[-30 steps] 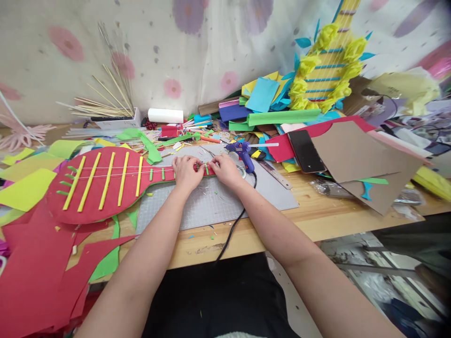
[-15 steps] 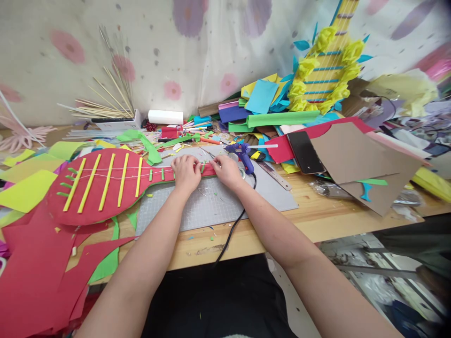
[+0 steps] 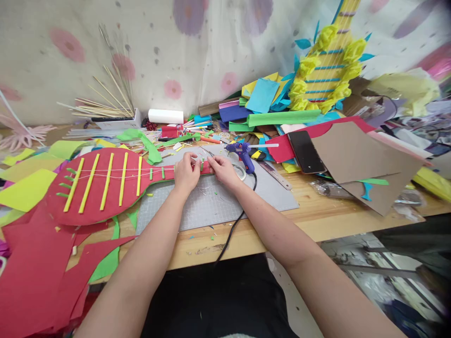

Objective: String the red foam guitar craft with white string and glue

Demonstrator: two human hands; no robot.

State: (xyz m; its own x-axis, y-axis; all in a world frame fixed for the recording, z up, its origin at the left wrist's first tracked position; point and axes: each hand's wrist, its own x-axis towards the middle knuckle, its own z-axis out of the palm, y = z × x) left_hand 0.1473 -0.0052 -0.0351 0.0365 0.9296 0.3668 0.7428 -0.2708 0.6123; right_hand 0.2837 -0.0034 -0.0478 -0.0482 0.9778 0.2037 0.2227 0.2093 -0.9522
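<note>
A: What is looking risky here?

B: The white strings (image 3: pixel 116 172) are running taut along the red felt guitar (image 3: pixel 102 185), and both hands are pinching at the neck end. My guess is that a hard tug is likely to be pulling the strings off the yellow bars (image 3: pixel 105 180) or buckling the neck. The glue gun (image 3: pixel 244 155) is lying just beside the right hand (image 3: pixel 222 171), at its two o'clock, with its cord (image 3: pixel 234 225) trailing under the wrist; a snag could be dragging the gun over.

A: And the fingers?

B: The left hand (image 3: pixel 186 174) is curling closed, thumb and forefinger nipping something thin at the neck, probably string. The right hand's fingers are pinching shut too, opposite it. What they are nipping is too small to tell.

A: Where is the guitar lying?

B: On the grey cutting mat (image 3: pixel 211 206), its body stretching off toward nine o'clock of the hands.
</note>
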